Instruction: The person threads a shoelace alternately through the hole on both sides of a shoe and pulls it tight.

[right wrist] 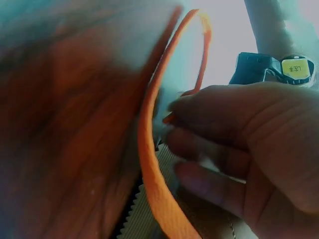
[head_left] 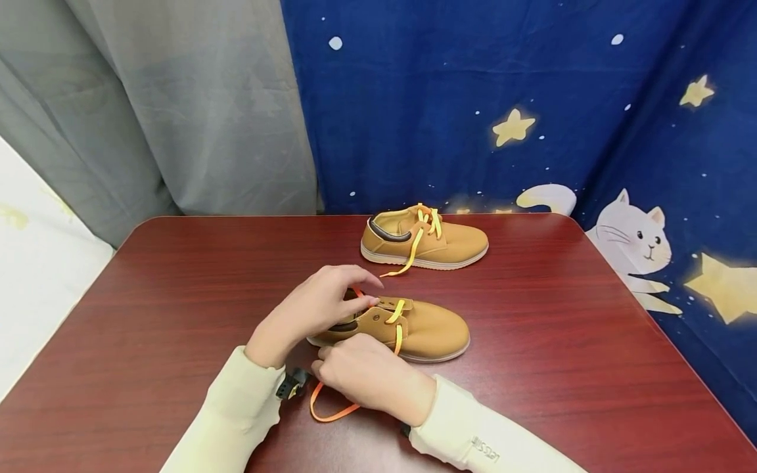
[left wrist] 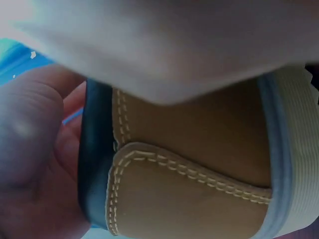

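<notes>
A tan shoe (head_left: 434, 328) with a yellow-to-orange lace lies on its sole on the table, toe to the right. My right hand (head_left: 369, 371) is at its near side and pinches the orange shoelace (right wrist: 149, 134) near its end, between thumb and forefinger. The rest of that lace hangs in a loop below the hand. Over the shoe's opening is my left hand (head_left: 322, 302), thumb and forefinger tips apart beside the tongue and eyelets. A short orange piece of lace shows between them. In the left wrist view, the shoe's stitched heel (left wrist: 189, 199) fills the middle.
A second tan shoe (head_left: 461, 243), with yellow laces threaded, stands behind the first near the far edge of the dark red table (head_left: 195, 282). A grey curtain (head_left: 219, 98) and a blue starry curtain (head_left: 414, 98) hang behind the table.
</notes>
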`<state>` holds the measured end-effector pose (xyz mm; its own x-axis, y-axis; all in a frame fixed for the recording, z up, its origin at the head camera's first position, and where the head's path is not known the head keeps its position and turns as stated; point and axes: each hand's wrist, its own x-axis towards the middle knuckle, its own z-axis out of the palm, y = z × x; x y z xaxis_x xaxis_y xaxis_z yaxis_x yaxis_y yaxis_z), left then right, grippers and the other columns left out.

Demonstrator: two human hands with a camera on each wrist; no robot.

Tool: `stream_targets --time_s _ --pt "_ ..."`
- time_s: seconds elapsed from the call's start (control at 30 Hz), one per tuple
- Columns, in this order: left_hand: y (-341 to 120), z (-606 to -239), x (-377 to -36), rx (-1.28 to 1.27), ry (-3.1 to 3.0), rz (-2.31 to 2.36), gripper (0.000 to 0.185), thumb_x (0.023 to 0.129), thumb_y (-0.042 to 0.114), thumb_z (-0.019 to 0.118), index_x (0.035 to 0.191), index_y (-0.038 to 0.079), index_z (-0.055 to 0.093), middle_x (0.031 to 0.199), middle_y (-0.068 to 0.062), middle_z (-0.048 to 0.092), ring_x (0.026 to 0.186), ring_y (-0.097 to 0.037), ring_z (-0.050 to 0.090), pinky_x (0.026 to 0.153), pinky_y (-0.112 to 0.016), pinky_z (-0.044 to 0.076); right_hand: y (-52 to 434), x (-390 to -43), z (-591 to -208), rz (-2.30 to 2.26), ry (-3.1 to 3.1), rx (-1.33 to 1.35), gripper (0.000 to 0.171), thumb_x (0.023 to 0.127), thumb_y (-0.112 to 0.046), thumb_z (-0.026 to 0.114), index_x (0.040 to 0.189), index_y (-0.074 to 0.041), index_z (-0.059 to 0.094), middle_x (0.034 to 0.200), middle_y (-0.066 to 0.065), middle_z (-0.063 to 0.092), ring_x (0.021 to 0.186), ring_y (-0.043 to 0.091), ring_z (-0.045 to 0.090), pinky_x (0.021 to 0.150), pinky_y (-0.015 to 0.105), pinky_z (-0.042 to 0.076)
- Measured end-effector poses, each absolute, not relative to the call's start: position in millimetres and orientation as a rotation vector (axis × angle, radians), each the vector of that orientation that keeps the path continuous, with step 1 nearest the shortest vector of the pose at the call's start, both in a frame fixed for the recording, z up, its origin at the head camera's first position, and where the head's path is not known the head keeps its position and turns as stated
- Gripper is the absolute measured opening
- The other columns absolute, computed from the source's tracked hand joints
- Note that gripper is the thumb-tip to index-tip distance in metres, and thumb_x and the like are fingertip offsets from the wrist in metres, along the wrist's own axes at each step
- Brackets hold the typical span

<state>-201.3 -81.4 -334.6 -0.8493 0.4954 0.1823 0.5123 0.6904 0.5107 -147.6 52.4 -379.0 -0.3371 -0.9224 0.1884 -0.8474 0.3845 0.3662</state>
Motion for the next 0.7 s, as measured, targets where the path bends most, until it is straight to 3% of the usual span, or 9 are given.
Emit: stream_targets --time_s 0.17,0.33,0.57,0.7 --pt "-78.9 -339.0 -201.8 -0.873 -2.931 -0.811 0.021 0.089 0.011 0.073 0.109 0.019 0.076 0.095 0.010 0.073 0.081 -0.006 0.060 0.077 -0.026 0.050 58.2 -147.4 -374.7 -0.163 -2.328 1.589 0.011 0.088 -0.024 0.071 0.081 -0.030 0.064 0.076 -0.018 0.063 0.063 0.002 0.060 0.048 0.023 0.042" --pt "-76.1 -342.7 -200.9 -0.804 -2.951 -0.696 0.016 0.092 0.020 0.073 0.108 0.024 0.077 0.099 0.010 0.075 0.085 -0.009 0.065 0.076 -0.031 0.052 65.5 -153.1 -368.3 0.106 -2.413 1.661 0.011 0.088 -0.020 0.070 0.086 -0.028 0.063 0.071 -0.019 0.060 0.062 0.001 0.056 0.053 0.022 0.044" --pt "-76.4 -344.4 -201.8 -0.745 -2.965 -0.679 0.016 0.094 0.025 0.071 0.109 0.027 0.076 0.104 0.009 0.075 0.092 -0.012 0.069 0.075 -0.036 0.053 80.4 -168.7 -356.1 0.538 -2.425 1.787 0.008 0.090 -0.017 0.071 0.093 -0.024 0.072 0.080 -0.017 0.069 0.070 -0.002 0.061 0.070 0.015 0.049" --pt "-77.2 -343.6 -203.0 -0.743 -2.968 -0.682 0.017 0.092 0.026 0.071 0.109 0.029 0.075 0.104 0.010 0.075 0.098 -0.015 0.071 0.078 -0.038 0.055 90.8 -179.9 -348.1 0.775 -2.346 1.827 0.010 0.089 -0.011 0.074 0.093 -0.019 0.077 0.087 -0.012 0.071 0.084 0.001 0.064 0.085 0.013 0.049"
